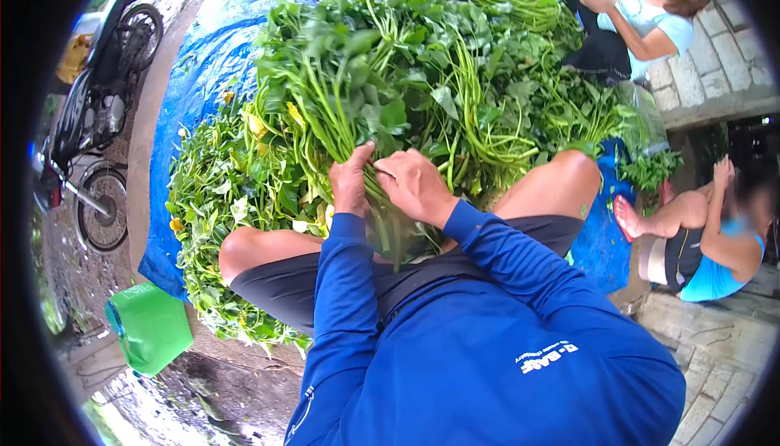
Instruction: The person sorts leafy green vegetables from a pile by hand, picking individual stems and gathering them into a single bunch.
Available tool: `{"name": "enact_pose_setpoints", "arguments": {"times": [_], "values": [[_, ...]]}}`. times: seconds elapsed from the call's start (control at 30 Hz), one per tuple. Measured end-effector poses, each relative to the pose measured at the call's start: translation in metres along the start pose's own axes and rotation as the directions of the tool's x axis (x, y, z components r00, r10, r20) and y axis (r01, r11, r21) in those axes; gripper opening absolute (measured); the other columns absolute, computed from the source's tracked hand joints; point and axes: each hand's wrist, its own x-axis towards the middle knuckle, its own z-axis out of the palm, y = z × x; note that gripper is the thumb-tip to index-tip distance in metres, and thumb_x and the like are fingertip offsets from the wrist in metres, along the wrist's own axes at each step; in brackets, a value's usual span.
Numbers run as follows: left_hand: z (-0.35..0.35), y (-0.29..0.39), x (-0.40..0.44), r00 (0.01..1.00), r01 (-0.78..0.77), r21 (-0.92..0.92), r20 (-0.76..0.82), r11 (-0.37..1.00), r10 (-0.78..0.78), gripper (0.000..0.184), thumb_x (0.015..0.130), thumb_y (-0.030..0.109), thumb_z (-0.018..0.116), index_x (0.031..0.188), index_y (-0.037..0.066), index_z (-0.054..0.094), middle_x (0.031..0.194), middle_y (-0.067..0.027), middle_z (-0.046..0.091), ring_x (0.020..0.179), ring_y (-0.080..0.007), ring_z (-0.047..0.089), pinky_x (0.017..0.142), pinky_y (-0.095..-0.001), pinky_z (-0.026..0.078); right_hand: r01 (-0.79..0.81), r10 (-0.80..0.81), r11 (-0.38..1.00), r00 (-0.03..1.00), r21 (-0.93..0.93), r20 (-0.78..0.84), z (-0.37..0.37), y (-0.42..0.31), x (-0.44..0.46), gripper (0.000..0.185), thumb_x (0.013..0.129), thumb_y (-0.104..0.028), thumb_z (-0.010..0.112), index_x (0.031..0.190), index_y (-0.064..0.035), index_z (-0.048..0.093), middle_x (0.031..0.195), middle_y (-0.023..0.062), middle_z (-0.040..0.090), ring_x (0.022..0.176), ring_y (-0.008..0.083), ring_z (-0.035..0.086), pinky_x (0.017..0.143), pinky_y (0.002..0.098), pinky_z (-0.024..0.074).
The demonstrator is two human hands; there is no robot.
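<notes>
A bunch of leafy greens (318,93) held up between bent knees (575,171)
The left hand (351,179) clamps its stems (329,133), the right hand (418,186) closed on them just beside; heaped greens (223,178) lie around on a blue tarp (183,88), and over left I see a green tub (154,332) and a motorcycle (101,113)

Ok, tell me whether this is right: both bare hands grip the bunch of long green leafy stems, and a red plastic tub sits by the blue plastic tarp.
One slip: the plastic tub by the blue plastic tarp is green, not red, as the head view shows. The left hand and right hand do grip the leafy bunch.
</notes>
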Motion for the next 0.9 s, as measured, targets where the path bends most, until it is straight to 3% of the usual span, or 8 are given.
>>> {"name": "enact_pose_setpoints", "arguments": {"times": [0.03, 0.17, 0.27, 0.37, 0.47, 0.57, 0.67, 0.9], "values": [[-0.003, 0.000, 0.003, 1.000, -0.027, 0.038, -0.004, 0.999, 0.028, 0.018, 0.088, 0.016, 0.083, 0.090, 0.000, 0.074, 0.083, -0.0060, 0.072, 0.071, -0.0172, 0.066, 0.067, -0.0339, 0.053, 0.023, -0.032, 0.978, 0.999, -0.208, -0.037, -0.012, -0.019, -0.001, 0.009, 0.090, -0.018, 0.070, 0.093, -0.0089, 0.071, 0.091, 0.0111, 0.070, 0.091, 0.0305, 0.066, 0.080, 0.0457, 0.0523], [0.012, 0.014, -0.013, 0.988, -0.141, 0.092, -0.048, 0.986, 0.146, 0.020, 0.089, 0.018, 0.083, 0.089, 0.000, 0.075, 0.079, -0.0052, 0.071, 0.065, -0.0163, 0.065, 0.062, -0.0328, 0.052, 0.081, -0.080, 0.964, 0.997, -0.255, 0.016, -0.021, -0.049, -0.005, 0.008, 0.084, -0.014, 0.068, 0.086, -0.0075, 0.065, 0.086, 0.0122, 0.068, 0.087, 0.0333, 0.065, 0.077, 0.0454, 0.0529], [0.005, 0.036, -0.017, 0.989, -0.108, 0.100, -0.091, 0.989, 0.117, 0.020, 0.088, 0.016, 0.086, 0.091, -0.002, 0.076, 0.079, -0.0071, 0.071, 0.066, -0.0183, 0.068, 0.057, -0.0333, 0.055, 0.069, -0.035, 0.991, 0.959, -0.111, 0.281, -0.044, -0.084, -0.029, 0.012, 0.085, -0.017, 0.069, 0.091, -0.0061, 0.068, 0.090, 0.0146, 0.071, 0.086, 0.0342, 0.069, 0.078, 0.0477, 0.0559], [-0.014, 0.060, -0.008, 0.969, -0.179, 0.070, -0.158, 0.981, 0.188, 0.020, 0.088, 0.015, 0.087, 0.092, -0.001, 0.076, 0.078, -0.0082, 0.071, 0.061, -0.0193, 0.067, 0.055, -0.0338, 0.056, -0.114, -0.029, 0.982, 0.701, 0.153, 0.713, -0.059, -0.063, -0.054, 0.021, 0.090, -0.019, 0.066, 0.099, -0.0007, 0.071, 0.101, 0.0212, 0.074, 0.104, 0.0414, 0.072, 0.088, 0.0532, 0.0563], [-0.029, 0.086, -0.014, 0.960, -0.153, 0.106, -0.222, 0.983, 0.173, 0.020, 0.089, 0.015, 0.086, 0.091, -0.001, 0.075, 0.079, -0.0087, 0.071, 0.062, -0.0187, 0.067, 0.056, -0.0337, 0.057, -0.165, -0.035, 0.940, 0.825, 0.298, 0.564, -0.115, -0.027, -0.049, 0.030, 0.092, -0.020, 0.062, 0.113, -0.0047, 0.076, 0.103, 0.0208, 0.074, 0.105, 0.0410, 0.071, 0.093, 0.0512, 0.0560], [-0.028, 0.086, -0.019, 0.966, -0.153, 0.059, -0.203, 0.986, 0.162, 0.020, 0.090, 0.014, 0.084, 0.092, -0.004, 0.075, 0.077, -0.0093, 0.071, 0.060, -0.0178, 0.067, 0.053, -0.0310, 0.056, -0.367, 0.376, 0.926, 0.913, -0.083, 0.157, -0.123, 0.039, -0.025, 0.023, 0.089, -0.016, 0.061, 0.102, 0.0002, 0.073, 0.102, 0.0255, 0.073, 0.099, 0.0441, 0.071, 0.089, 0.0531, 0.0570], [-0.016, 0.074, -0.016, 0.981, -0.107, 0.049, -0.155, 0.993, 0.113, 0.019, 0.089, 0.012, 0.084, 0.096, -0.002, 0.072, 0.083, -0.0074, 0.071, 0.059, -0.0176, 0.066, 0.052, -0.0306, 0.055, -0.466, 0.437, 0.809, 0.885, -0.358, -0.162, -0.104, 0.107, -0.009, 0.016, 0.088, -0.012, 0.060, 0.091, -0.0002, 0.069, 0.102, 0.0272, 0.073, 0.092, 0.0474, 0.071, 0.083, 0.0553, 0.0583], [-0.003, 0.053, -0.018, 0.986, -0.139, 0.081, -0.082, 0.987, 0.146, 0.020, 0.089, 0.015, 0.087, 0.094, 0.001, 0.073, 0.076, -0.0047, 0.066, 0.060, -0.0169, 0.066, 0.055, -0.0302, 0.057, -0.617, 0.620, 0.701, 0.775, -0.356, -0.123, -0.093, 0.121, 0.013, 0.028, 0.087, -0.020, 0.066, 0.104, 0.0013, 0.071, 0.110, 0.0288, 0.074, 0.100, 0.0471, 0.073, 0.091, 0.0525, 0.0592]]}}
